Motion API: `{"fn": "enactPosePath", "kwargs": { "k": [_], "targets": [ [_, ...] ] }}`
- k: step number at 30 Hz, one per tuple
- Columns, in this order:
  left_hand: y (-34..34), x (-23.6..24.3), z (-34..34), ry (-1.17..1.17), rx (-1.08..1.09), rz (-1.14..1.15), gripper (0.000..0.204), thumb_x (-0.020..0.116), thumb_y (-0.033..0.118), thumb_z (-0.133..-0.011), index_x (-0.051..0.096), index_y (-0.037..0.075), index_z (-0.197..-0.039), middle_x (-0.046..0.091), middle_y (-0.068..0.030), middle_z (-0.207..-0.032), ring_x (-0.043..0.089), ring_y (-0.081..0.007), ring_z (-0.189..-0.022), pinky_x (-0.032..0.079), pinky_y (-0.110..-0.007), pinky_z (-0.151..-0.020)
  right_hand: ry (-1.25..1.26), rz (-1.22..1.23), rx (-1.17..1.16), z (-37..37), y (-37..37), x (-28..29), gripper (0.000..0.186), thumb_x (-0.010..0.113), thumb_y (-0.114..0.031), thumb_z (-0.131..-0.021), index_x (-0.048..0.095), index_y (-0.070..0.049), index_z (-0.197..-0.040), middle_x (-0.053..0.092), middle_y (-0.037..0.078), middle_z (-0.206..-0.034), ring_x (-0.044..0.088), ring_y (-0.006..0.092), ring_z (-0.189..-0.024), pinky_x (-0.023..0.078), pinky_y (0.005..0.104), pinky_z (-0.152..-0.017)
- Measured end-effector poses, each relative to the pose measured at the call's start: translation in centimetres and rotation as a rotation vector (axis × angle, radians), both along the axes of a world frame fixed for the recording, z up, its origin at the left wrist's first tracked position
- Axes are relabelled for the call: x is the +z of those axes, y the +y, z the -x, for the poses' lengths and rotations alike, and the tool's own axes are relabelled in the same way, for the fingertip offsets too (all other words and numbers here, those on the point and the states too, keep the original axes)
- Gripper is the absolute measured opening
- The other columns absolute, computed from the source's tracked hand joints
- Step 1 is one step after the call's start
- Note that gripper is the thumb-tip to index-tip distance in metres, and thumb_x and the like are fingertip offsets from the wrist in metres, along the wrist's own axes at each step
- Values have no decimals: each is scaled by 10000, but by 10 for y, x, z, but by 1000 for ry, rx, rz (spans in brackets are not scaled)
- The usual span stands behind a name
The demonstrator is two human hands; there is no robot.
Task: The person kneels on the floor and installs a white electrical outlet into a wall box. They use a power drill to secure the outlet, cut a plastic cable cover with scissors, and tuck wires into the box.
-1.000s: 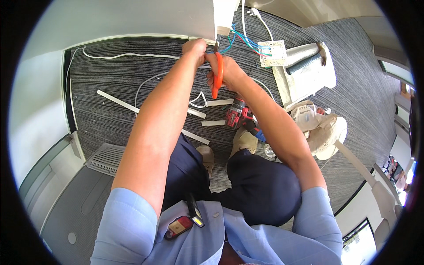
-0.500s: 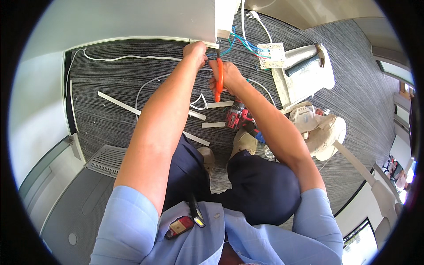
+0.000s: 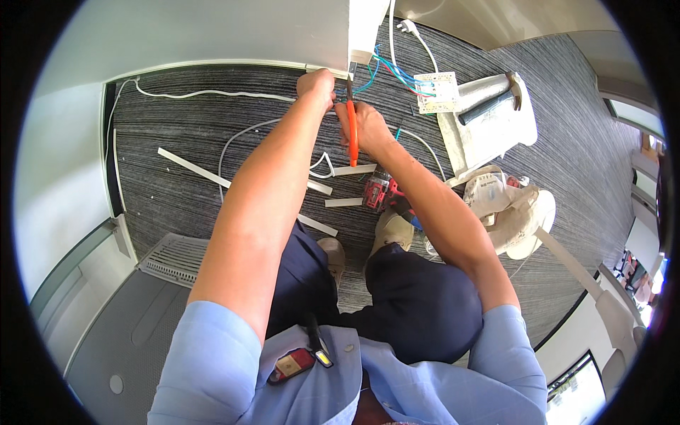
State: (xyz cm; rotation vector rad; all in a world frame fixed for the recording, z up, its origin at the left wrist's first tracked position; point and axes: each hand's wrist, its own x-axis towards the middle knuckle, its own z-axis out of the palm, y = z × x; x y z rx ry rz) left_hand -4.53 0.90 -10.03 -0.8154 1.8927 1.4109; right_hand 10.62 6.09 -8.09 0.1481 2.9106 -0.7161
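Note:
At the foot of the grey wall, my left hand (image 3: 316, 90) is closed by the white trunking (image 3: 341, 72), gripping something hidden by the fingers. My right hand (image 3: 372, 129) grips an orange-handled cutting tool (image 3: 352, 132), whose dark metal end points up toward the trunking beside the corner. A white upright channel (image 3: 361, 28) stands there, with blue, green and red wires (image 3: 389, 67) running to a white socket plate (image 3: 437, 92). A red cordless drill (image 3: 380, 191) lies below my right hand, among loose white strips (image 3: 188, 164).
A hammer (image 3: 487, 106) lies on a white panel (image 3: 517, 127). A cream bag (image 3: 510, 212) sits at right. A white plug (image 3: 409, 27) and long white cables (image 3: 205, 95) lie on the carpet. A grey perforated chair (image 3: 120, 333) is at lower left.
Both hands and the orange-handled tool sit slightly lower and further right in the picture. The tool looks more edge-on. The surroundings have shifted only slightly.

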Motion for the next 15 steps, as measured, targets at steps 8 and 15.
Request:
{"fn": "enactPosePath", "kwargs": {
  "k": [8, 15],
  "targets": [
    [-2, 0, 2, -20, -7, 12, 162, 633, 124, -864, 697, -15, -811, 595, -101, -669, 549, -210, -520, 420, -375, -455, -32, 20, -21, -2, 3, -6, 483, 865, -146, -670, 532, -75, -1012, 697, 103, -823, 695, 352, -845, 602, 461, -714],
    [-8, 1, 4, -42, -14, -73, 123, 639, 80, -858, 687, -12, -791, 512, -56, -632, 427, -163, -469, 349, -362, -440, 25, 70, 24, -5, -2, 3, 516, 861, -103, -639, 533, -83, -1037, 715, 65, -829, 685, 325, -851, 601, 439, -736]
  ]
}}
